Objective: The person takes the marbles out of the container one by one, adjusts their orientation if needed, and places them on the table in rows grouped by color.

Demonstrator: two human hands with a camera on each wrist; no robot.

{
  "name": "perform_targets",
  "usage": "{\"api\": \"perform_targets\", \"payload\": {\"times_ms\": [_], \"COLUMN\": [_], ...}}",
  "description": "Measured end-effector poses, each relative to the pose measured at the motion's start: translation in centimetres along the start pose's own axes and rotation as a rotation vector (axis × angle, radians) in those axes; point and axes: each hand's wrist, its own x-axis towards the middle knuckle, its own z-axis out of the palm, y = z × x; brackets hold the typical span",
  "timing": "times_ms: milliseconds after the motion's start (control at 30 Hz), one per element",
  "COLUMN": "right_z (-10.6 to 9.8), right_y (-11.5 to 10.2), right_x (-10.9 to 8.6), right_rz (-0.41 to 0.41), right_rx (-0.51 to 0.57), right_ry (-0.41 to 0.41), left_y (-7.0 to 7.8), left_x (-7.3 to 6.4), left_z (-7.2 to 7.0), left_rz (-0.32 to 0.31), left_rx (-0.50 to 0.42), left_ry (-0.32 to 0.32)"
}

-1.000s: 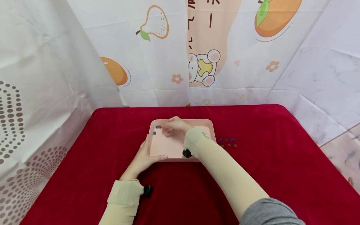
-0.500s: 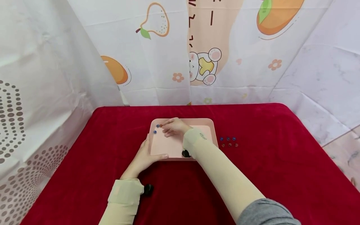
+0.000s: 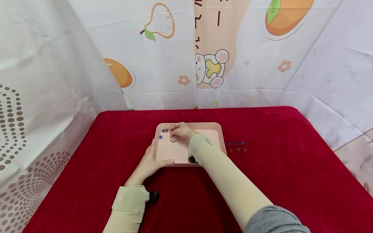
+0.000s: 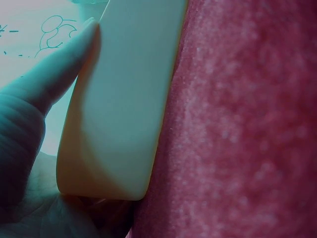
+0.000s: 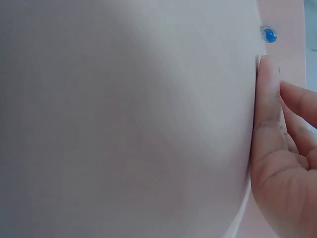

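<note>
While the left hand (image 3: 148, 164) frames the near left corner of a pink tray (image 3: 180, 153) on the red cloth (image 3: 276, 174), its fingers lying fairly straight along the side wall and its thumb spread wide along the near rim, the right hand (image 3: 183, 130) reaches over the tray's far left part, as the head view shows. Just beside its fingertips lies a reddish bead (image 3: 166, 130), next to a blue bead (image 3: 163, 130); a second blue bead (image 3: 160, 137) sits nearer the left wall. Right of the tray, six more beads form two rows of three, the far row (image 3: 236, 143) bluish, the near row (image 3: 238, 149) brownish. From the left wrist, the thumb presses the tray's edge. From the right wrist, thumb and forefinger come close together, a blue bead beyond the thumb tip; I cannot tell whether they pinch anything.
</note>
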Motion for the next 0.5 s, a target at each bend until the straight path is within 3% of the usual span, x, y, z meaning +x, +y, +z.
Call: {"api": "perform_targets", "payload": {"times_ms": [500], "right_z": [-0.61], "right_y": [0.68], "right_x": [-0.46], "right_rz": [-0.029], "right_rx": [0.053], "right_ry": [0.001], "left_y": [0.14], "left_x": [-0.15], "left_z": [0.08], "left_rz": [-0.003], "left_rx": [0.019], "left_ry": [0.003]}}
